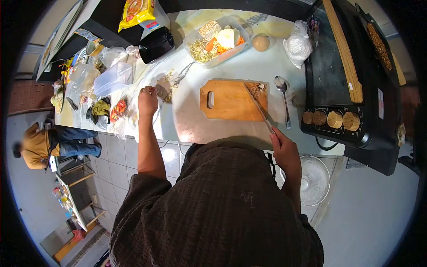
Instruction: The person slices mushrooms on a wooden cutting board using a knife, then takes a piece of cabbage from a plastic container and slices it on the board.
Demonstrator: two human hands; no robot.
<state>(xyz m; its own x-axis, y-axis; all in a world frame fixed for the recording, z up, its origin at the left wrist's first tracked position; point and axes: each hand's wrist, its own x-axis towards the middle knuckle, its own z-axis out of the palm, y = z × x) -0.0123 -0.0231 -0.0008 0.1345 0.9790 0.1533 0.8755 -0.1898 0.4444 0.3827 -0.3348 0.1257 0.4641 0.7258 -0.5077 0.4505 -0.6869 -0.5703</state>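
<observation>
The cutting looks well along; the person's right hand (285, 153) grips a knife (260, 107) by its handle, the blade slanting over the right part of the wooden board (227, 111), its tip close to a small heap of finely cut brown bits (254, 92) near the far right corner; these bits, the pieces being worked on, lie on the board and not in the clear container (209, 65) beyond it, so by the look of things the cutting may be done or nearly so, while gathering them up is not

The container seems largely filled; pale sprouts (200, 52), orange shreds (223, 50), a bumpy pale block (210, 30) and a whitish mass (227, 38) sit inside, with no lid on it; a round tan item (260, 43), probably an egg, stands whole beside it; a spoon (283, 89) lies unused to the right of the board

The left hand (148, 103) is off the board, fingers drawn together beside stray scraps (167, 87) on the counter (191, 129); whether they pinch something small cannot be told; those scraps suggest that clearing up is unfinished
</observation>
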